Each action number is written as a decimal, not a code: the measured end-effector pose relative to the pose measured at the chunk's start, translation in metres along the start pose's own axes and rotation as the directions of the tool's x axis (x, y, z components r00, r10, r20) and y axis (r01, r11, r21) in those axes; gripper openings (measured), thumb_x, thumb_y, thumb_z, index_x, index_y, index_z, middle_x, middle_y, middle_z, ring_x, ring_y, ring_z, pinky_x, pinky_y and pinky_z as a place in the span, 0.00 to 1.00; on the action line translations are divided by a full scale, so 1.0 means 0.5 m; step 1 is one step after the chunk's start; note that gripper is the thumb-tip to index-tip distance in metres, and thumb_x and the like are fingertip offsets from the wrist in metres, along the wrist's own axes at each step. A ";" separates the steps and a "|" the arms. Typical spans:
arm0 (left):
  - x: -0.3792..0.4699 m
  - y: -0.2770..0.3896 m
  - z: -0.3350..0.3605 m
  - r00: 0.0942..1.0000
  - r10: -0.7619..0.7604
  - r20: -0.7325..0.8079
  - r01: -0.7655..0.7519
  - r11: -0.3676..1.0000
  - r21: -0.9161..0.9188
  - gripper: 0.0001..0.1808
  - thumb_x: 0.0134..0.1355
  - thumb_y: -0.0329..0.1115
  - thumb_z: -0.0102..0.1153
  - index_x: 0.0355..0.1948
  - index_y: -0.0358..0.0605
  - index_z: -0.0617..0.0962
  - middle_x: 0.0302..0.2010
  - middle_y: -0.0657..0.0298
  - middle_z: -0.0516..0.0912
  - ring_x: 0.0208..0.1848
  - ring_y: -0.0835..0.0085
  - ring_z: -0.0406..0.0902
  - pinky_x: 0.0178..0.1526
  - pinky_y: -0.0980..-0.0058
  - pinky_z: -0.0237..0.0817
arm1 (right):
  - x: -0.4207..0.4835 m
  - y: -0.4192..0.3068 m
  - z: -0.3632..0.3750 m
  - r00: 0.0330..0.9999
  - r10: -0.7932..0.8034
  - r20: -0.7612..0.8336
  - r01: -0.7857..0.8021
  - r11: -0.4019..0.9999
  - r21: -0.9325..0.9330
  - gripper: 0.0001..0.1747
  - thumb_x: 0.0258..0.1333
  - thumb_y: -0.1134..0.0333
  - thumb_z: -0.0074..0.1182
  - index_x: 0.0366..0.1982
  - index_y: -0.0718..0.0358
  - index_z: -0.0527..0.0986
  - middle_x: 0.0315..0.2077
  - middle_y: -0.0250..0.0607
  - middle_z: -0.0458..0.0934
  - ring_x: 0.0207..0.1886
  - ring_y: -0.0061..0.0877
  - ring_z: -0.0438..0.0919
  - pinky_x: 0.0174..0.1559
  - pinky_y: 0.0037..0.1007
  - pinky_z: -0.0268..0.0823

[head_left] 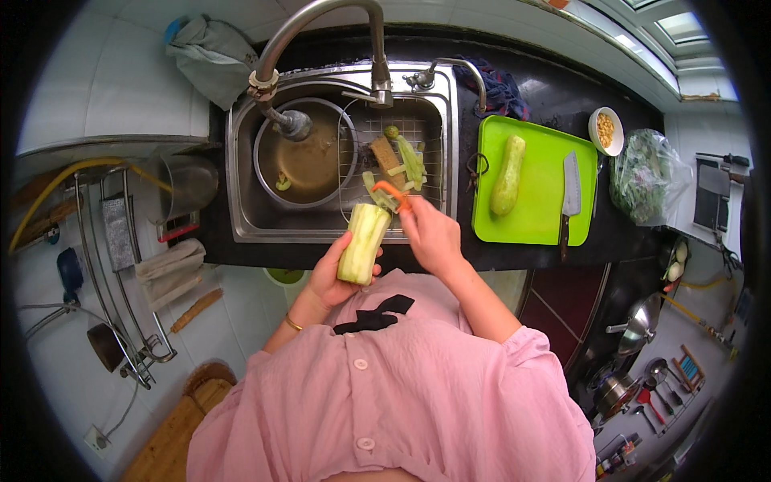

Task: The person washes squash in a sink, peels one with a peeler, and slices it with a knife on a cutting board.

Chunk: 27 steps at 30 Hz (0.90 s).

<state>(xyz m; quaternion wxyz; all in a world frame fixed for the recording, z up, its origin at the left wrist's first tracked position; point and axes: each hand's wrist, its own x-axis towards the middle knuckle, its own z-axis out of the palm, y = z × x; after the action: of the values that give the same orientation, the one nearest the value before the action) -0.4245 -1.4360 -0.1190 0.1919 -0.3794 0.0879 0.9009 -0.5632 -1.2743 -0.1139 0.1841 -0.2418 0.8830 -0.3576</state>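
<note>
My left hand (pixel 329 272) is wrapped around a thick, pale green gourd or squash piece (pixel 364 244), most of its skin gone. Its cut end points at the sink. In my right hand (pixel 435 238) is an orange-handled peeler (pixel 391 194), held just beyond the top end of that piece; whether it touches cannot be told. Below the peeler, strips of green peel (pixel 411 159) lie in a wire basket (pixel 430 129) in the sink, next to a brown scouring pad or sponge (pixel 387 159). A second, longer squash (pixel 509 175) rests whole on the green cutting board (pixel 542 226).
A knife (pixel 571 190) lies on the board, its handle past the near edge. Behind stand a bowl of nuts or beans (pixel 605 131) and a bag of leafy greens (pixel 647 178). A metal basin (pixel 313 162) sits in the sink (pixel 241 211) under the arching faucet (pixel 378 42).
</note>
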 end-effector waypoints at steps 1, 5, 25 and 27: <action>0.003 -0.001 0.002 1.000 0.004 -0.009 -0.004 1.000 0.003 0.28 0.67 0.57 0.43 0.59 0.48 0.70 0.44 0.57 0.79 0.36 0.64 0.78 0.37 0.64 0.72 | -0.009 -0.005 0.000 1.000 0.000 0.002 0.000 1.000 0.000 0.10 0.59 0.60 0.50 0.37 0.59 0.72 0.30 0.39 0.78 0.31 0.41 0.78 0.31 0.42 0.69; 0.006 -0.003 0.000 1.000 0.015 -0.014 -0.015 1.000 0.005 0.28 0.67 0.58 0.43 0.58 0.49 0.70 0.44 0.57 0.78 0.36 0.64 0.77 0.37 0.65 0.70 | -0.016 -0.010 -0.002 0.946 -0.324 -0.008 0.316 0.927 -0.201 0.06 0.52 0.65 0.55 0.32 0.55 0.73 0.23 0.36 0.74 0.27 0.32 0.77 0.26 0.35 0.69; -0.031 0.020 -0.014 0.998 -0.045 0.048 0.047 0.998 -0.039 0.29 0.66 0.58 0.43 0.58 0.48 0.70 0.43 0.57 0.77 0.33 0.67 0.73 0.34 0.70 0.66 | 0.039 0.081 0.049 0.974 0.134 -0.181 -0.161 0.977 -0.142 0.07 0.60 0.64 0.50 0.38 0.58 0.74 0.32 0.43 0.79 0.32 0.42 0.79 0.33 0.40 0.71; -0.036 0.031 -0.021 0.993 -0.058 0.101 0.067 0.994 -0.083 0.29 0.66 0.58 0.43 0.58 0.48 0.70 0.43 0.56 0.76 0.32 0.68 0.71 0.33 0.71 0.65 | 0.032 0.070 0.037 0.962 0.117 -0.246 -0.131 0.990 -0.042 0.09 0.60 0.63 0.49 0.40 0.57 0.74 0.34 0.43 0.79 0.33 0.43 0.79 0.34 0.41 0.70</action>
<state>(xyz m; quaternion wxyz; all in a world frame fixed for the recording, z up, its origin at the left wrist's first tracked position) -0.4127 -1.4584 -0.1132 0.2073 -0.3450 0.0273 0.9150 -0.5775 -1.2711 -0.1541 0.0894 -0.1458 0.9224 -0.3464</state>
